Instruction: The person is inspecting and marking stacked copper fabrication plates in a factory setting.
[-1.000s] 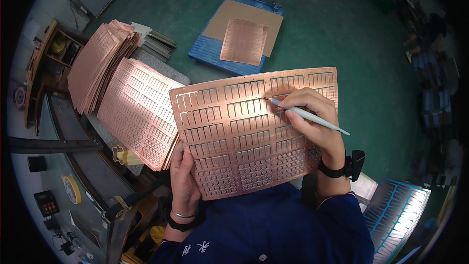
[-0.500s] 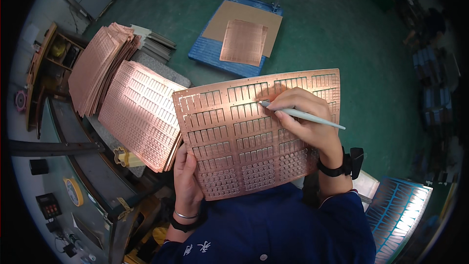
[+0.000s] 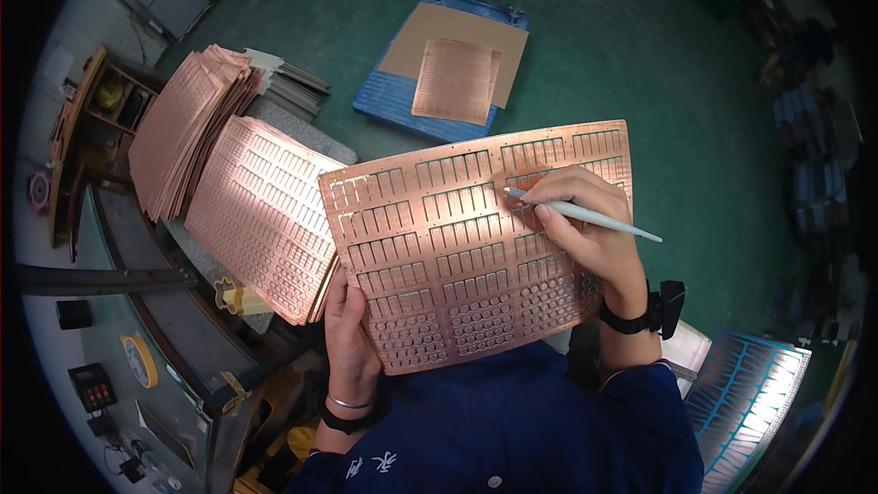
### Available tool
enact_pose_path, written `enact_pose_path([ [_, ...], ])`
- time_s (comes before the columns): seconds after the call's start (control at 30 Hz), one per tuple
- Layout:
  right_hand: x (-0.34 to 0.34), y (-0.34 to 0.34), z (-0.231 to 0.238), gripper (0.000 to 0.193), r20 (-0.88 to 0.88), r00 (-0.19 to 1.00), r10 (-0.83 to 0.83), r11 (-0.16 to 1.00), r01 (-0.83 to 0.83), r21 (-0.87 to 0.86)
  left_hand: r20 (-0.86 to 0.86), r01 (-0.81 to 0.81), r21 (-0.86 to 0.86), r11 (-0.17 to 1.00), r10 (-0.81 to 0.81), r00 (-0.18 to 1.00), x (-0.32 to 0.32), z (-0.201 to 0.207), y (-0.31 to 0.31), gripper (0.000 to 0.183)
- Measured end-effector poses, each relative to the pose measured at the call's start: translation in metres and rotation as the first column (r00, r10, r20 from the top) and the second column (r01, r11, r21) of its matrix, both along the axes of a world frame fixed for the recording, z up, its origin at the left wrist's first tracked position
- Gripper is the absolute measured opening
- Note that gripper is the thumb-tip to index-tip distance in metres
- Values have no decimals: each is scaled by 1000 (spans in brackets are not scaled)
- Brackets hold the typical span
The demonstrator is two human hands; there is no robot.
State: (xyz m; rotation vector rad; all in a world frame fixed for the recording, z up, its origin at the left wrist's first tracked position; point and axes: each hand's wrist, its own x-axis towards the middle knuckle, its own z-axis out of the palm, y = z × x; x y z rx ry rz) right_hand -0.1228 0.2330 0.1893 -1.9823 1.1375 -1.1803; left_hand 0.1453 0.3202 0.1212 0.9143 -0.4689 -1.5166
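Observation:
A copper-coloured circuit board panel point(image 3: 473, 277) is held up tilted in front of my body, with rows of slotted rectangles and, nearer me, rows of small round shapes. My left hand point(image 3: 352, 329) grips its lower left edge, thumb on the face and the other fingers hidden behind. Pinched in my right hand point(image 3: 593, 233) is a slim pale grey pen-like tool point(image 3: 622, 222). Its dark tip is over the panel's upper middle; whether it touches the surface I cannot tell. The right hand covers part of the pattern.
Left of the panel, a stack of similar copper panels point(image 3: 261, 206) leans beside another upright stack point(image 3: 187, 119) on a grey surface. Ahead, a blue platform cart point(image 3: 389, 101) carries cardboard and a copper sheet point(image 3: 455, 80). A blue-patterned shiny panel point(image 3: 745, 402) lies at lower right.
My right hand has shifted slightly right along the panel with the pen-like tool. The panel has tilted a little, its far right corner moving up and left.

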Motion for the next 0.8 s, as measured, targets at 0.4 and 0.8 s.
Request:
enact_pose_path([
  [0.4, 5, -5, 0, 10, -12, 1000, -9, 1000, 9, -16, 6, 13, -10, 1000, -12, 1000, 1, 0, -2, 36],
  [0.8, 27, -4, 2, 12, 15, 986, 164, 986, -164, 10, 70, 58, 6, 998, -58, 996, -10, 5, -2, 36],
])
